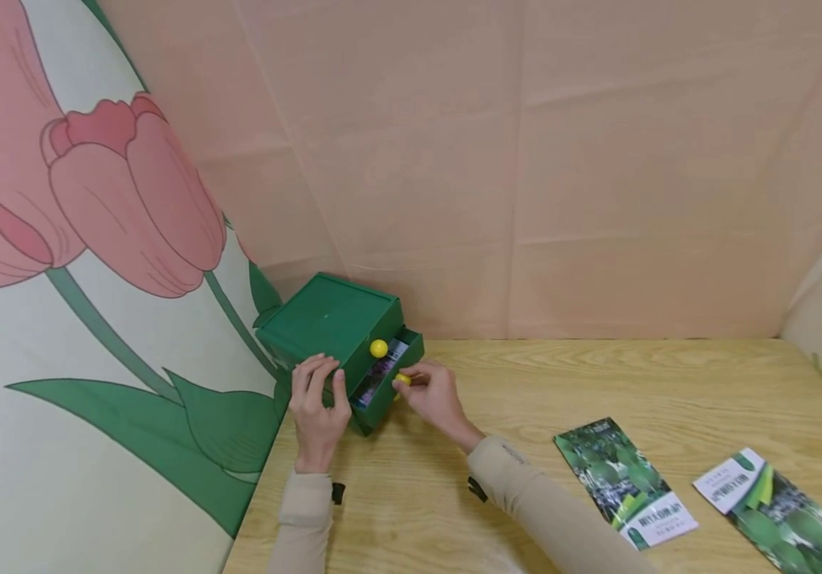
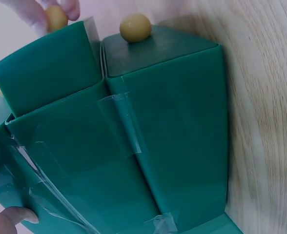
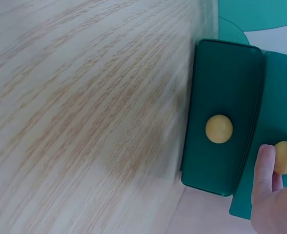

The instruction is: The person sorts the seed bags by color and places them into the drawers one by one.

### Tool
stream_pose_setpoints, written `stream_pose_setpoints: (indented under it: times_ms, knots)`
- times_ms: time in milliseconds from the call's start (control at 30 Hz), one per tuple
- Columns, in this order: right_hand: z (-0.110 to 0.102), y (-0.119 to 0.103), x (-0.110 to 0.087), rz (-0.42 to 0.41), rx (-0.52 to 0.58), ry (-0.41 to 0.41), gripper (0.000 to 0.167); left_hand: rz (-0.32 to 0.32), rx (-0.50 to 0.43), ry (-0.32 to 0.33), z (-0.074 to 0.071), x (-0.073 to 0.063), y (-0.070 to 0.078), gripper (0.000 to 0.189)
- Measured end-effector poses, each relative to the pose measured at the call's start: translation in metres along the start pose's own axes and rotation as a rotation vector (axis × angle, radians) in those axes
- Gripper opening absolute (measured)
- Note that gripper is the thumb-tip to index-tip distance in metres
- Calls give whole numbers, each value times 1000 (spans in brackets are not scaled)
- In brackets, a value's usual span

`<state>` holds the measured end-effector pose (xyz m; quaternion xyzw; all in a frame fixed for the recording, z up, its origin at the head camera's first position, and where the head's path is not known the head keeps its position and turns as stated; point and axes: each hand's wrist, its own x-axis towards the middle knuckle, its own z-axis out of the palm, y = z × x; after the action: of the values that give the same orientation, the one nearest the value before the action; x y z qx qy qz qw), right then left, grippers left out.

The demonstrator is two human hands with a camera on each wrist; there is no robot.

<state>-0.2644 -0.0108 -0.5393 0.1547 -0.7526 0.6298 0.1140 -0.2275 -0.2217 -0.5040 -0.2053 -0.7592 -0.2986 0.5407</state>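
Right hand is pinching a yellow knob, apparently working the partly open drawer; alongside, relaxed left hand is touching the green box, likely needing to brace any sliding.

The drawer box looks like smooth plastic or coated board with a soft sheen, its seams bound with glossy clear tape, and the ball knobs are smooth with a dull gloss, whether plastic or painted wood one cannot tell. The bench has a wood-grain surface, satin rather than shiny, while the leaflets look like smooth, glossy printed paper. The backdrop is matt, creased sheeting, and the sleeves are matt cloth.
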Motion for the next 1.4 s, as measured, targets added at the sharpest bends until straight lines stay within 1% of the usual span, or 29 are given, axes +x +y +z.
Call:
stream_pose_setpoints:
  times_ms: [267,467,767,1000,1267,1400]
  knots:
    - [3,-1,1,-19,-4,1,15,-3,2,3,0,0,0,14]
    - [6,0,4,-55,-12,9,15,-2,-5,6,1,1,1,14]
    - [10,-1,7,-60,-16,14,14,2,-4,9,1,1,1,14]
    - [12,-1,8,-95,-22,15,15,1,-7,19,2,0,1,13]
    - [15,-2,10,-52,-27,-8,16,4,-11,28,2,1,0,13]
    - [15,-3,11,-30,-28,-19,16,7,-6,23,3,2,0,13]
